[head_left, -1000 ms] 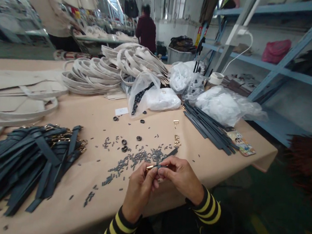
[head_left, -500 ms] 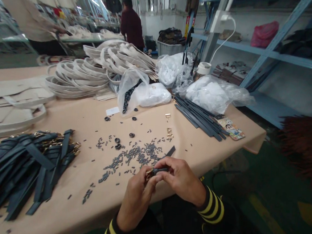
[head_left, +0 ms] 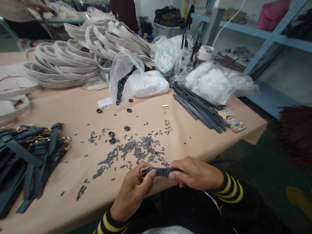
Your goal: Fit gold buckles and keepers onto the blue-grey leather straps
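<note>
A dark strap [head_left: 162, 172] with a gold buckle [head_left: 143, 172] stretches between my hands over the table's front edge. My left hand [head_left: 135, 188] is closed on the buckle end, thumb on top. My right hand [head_left: 194, 173] grips the strap farther right, fingers wrapped round it. Just beyond the hands, many small dark pieces [head_left: 139, 148] lie scattered on the table. Behind them sit black rings [head_left: 127, 128] and loose gold buckles [head_left: 167, 126].
Finished-looking dark straps [head_left: 15, 163] with gold hardware are heaped at left. Pale looped straps [head_left: 65, 61], plastic bags [head_left: 208, 81], loose dark strips [head_left: 197, 108] and a patterned card-like item [head_left: 233, 120] lie farther back. Two people stand beyond the table.
My right hand has moved right, away from my left, so more of the strap shows between them. The view has tilted down and shifted slightly.
</note>
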Available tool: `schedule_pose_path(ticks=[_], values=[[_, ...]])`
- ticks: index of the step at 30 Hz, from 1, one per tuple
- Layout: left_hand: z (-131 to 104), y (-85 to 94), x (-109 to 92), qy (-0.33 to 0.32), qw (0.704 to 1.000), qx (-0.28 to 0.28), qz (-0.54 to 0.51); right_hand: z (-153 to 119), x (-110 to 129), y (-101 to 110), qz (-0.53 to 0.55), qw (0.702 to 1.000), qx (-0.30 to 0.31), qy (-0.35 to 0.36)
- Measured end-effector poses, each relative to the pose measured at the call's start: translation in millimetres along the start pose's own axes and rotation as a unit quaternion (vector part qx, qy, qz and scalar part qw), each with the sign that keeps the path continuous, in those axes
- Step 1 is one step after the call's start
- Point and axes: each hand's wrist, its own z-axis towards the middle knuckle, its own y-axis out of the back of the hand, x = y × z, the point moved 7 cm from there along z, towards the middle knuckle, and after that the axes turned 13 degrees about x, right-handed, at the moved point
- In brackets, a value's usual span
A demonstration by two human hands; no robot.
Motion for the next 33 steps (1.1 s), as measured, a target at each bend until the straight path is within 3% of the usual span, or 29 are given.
schedule_pose_path(ticks=[4,9,14,18,22,28,33], values=[[3.3,-4.3,5.5,0.020,0.999,0.037,-0.007,4.1,-2.0,-9.8,0.126,0.988,0.081,0.033],[6.2,0.8,3.9,0.019,0.995,0.036,0.088,7.0,-1.5,-12.4,0.093,0.991,0.090,0.039],[8.2,4.6,0.1,0.005,0.992,0.025,0.122,7.8,2.4,-9.1,0.036,0.997,0.035,0.056],[6.7,2.9,2.4,0.001,0.994,0.024,0.103,9.3,4.2,-6.5,0.058,0.997,-0.013,0.056],[3.2,2.3,4.9,0.003,0.995,0.025,0.094,12.0,3.7,-11.2,0.090,0.995,-0.011,0.047],[0.5,1.9,-3.8,-0.033,0.985,0.006,0.167,13.8,1.7,-23.7,0.122,0.991,0.040,0.029],[-1.1,-0.3,-7.6,-0.041,0.981,0.004,0.191,11.6,7.2,-15.6,0.055,0.996,-0.028,0.062]])
